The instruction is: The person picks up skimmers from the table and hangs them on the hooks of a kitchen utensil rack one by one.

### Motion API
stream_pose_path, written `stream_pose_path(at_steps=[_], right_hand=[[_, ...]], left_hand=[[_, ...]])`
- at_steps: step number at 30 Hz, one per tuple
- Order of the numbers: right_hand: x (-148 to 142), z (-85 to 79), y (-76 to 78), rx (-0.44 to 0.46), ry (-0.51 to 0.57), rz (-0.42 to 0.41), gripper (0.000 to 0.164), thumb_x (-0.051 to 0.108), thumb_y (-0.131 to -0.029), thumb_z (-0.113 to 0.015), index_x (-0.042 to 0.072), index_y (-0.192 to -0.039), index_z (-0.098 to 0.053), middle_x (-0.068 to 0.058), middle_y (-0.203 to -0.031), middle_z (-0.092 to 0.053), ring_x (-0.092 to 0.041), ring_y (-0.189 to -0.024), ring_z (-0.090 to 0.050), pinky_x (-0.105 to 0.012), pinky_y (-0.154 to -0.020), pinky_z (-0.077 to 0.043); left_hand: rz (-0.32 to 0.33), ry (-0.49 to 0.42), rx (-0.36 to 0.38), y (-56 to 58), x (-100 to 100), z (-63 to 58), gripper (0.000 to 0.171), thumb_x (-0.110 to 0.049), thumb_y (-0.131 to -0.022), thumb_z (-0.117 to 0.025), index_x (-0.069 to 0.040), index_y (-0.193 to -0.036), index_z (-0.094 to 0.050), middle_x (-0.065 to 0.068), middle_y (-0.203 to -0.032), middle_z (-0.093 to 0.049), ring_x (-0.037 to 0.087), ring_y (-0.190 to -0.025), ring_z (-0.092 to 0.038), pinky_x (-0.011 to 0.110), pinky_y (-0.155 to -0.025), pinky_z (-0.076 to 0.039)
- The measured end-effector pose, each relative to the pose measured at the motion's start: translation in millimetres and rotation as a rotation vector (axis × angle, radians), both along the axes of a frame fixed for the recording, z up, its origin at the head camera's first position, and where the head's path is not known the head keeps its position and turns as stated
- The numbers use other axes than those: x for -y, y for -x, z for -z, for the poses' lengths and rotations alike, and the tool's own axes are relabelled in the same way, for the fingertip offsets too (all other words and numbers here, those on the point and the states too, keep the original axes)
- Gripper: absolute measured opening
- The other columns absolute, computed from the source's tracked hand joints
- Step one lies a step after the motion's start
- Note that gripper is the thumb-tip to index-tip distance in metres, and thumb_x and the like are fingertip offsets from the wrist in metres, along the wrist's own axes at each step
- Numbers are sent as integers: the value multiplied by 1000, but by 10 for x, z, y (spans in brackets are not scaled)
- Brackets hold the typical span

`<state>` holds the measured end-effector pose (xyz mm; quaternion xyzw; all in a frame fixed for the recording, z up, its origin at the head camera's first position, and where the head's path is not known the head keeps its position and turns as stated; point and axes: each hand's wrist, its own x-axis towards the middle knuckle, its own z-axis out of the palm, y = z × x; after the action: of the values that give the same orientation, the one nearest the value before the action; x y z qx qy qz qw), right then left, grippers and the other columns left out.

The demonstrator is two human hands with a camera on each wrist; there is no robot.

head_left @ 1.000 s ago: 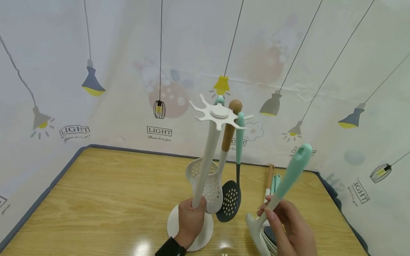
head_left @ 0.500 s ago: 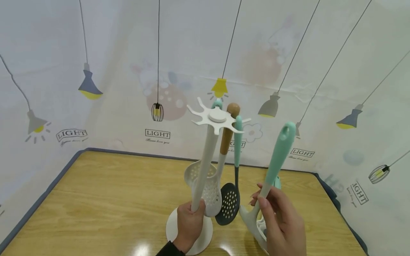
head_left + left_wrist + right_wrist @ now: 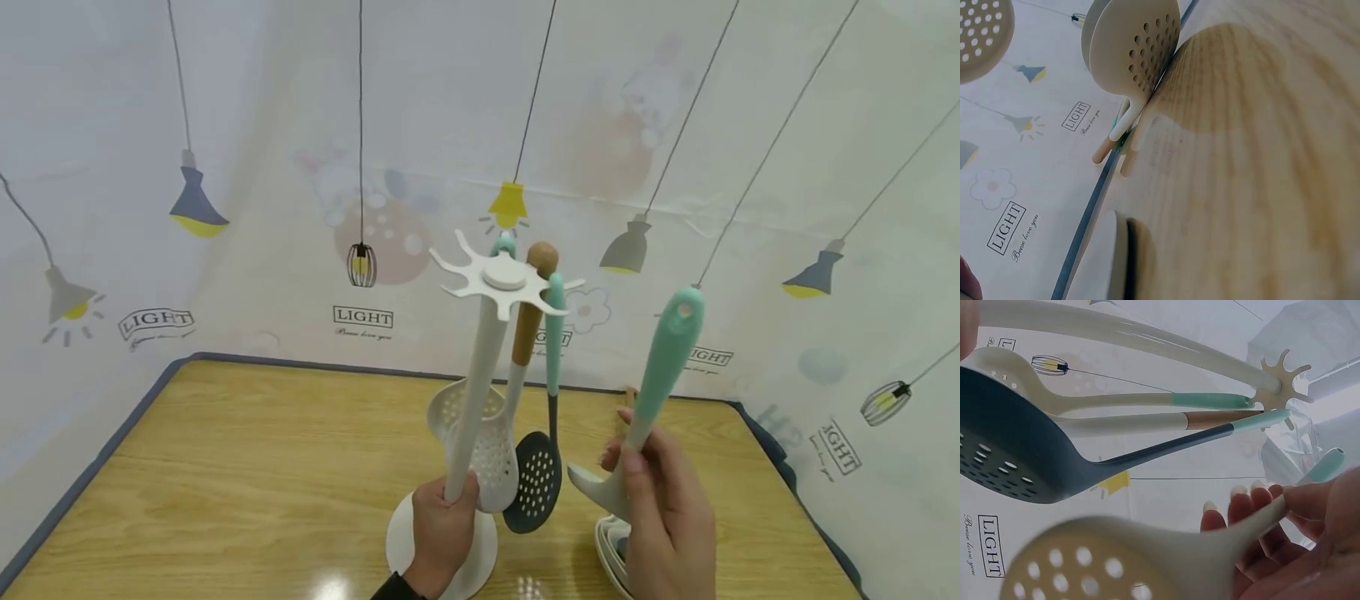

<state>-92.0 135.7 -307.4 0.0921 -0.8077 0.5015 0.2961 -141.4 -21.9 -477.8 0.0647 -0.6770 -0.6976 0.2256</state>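
My left hand [image 3: 442, 529] grips the white pole of a utensil stand [image 3: 480, 392] low down, above its round base [image 3: 397, 546]. From the stand's hooked top hang a white skimmer [image 3: 497, 467] with a wooden handle, a dark skimmer [image 3: 534, 483] with a mint handle and another pale skimmer [image 3: 442, 410] behind. To the right of these, my right hand [image 3: 669, 521] pinches another white skimmer [image 3: 663, 358] at its neck, mint handle up. Its perforated bowl shows in the right wrist view, in front of the dark skimmer [image 3: 1022, 444].
More utensils [image 3: 609, 557] lie stacked on the wooden table [image 3: 247, 483] behind my right hand, partly hidden by it. The left wrist view shows white skimmers [image 3: 1129, 44] there. A wall sheet [image 3: 262, 275] printed with lamps rises at the table's far edge.
My right hand has carried its skimmer leftward and up, closer to the stand, and the handle stands more upright. The left hand keeps its grip on the pole.
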Motion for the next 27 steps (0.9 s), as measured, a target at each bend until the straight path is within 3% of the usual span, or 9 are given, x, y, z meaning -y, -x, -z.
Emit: stream_pose_path(at_steps=[6,8,13,17,20,24,27], right_hand=[[-47,48,46,-57,40,12,33,-1,-105,-44,1,-134,-59,1,-88,-56,-10,-75,-55,-18,-71,-47],[-67,73,72,-109,77,-15,31,-4,-103,-46,-4,-131,-59,2,-84,-55,-10,-70,-52,-20,-65,-45],[-71,44,51,-111,238,-68,30,-4,-102,-48,-9,-129,-59,2,-77,-54,-10,-63,-47,-22,-54,-41],[-67,17,30,-148,294,-136,31,-6,-102,-45,-11,-130,-58,2,-71,-49,-9,-56,-41,-25,-45,-33],[-73,21,23,-190,209,-138,34,-10,-101,-44,-8,-132,-60,3,-65,-45,-7,-52,-39,-26,-42,-29],[-83,44,19,-260,11,-127,41,-17,-97,-46,-5,-133,-61,2,-62,-42,-2,-52,-37,-22,-43,-30],[-69,49,8,-305,-28,-174,42,-20,-94,-47,-9,-133,-59,0,-62,-42,-1,-50,-36,-19,-43,-30]], left_hand=[[-20,28,-33,-8,-15,7,54,1,-88,-66,-8,-47,-32,-8,-48,-28,-10,-41,-21,10,-42,-15],[-24,28,-45,-5,-11,4,54,2,-87,-66,-10,-47,-32,-7,-47,-29,-11,-41,-21,10,-41,-15],[-26,31,-59,5,-1,13,55,2,-87,-67,-9,-46,-32,-7,-46,-29,-11,-41,-21,9,-42,-14],[-28,35,-47,7,3,14,55,1,-87,-67,-9,-46,-33,-7,-46,-30,-10,-40,-22,10,-42,-15],[-23,29,-33,10,5,11,54,1,-87,-67,-8,-47,-33,-7,-47,-30,-10,-40,-23,10,-42,-15],[-17,17,-14,13,3,5,52,3,-87,-67,-6,-46,-35,-8,-47,-32,-9,-39,-24,11,-41,-16],[-18,14,6,13,0,0,52,3,-86,-67,-8,-47,-35,-7,-46,-33,-8,-40,-25,11,-42,-16]])
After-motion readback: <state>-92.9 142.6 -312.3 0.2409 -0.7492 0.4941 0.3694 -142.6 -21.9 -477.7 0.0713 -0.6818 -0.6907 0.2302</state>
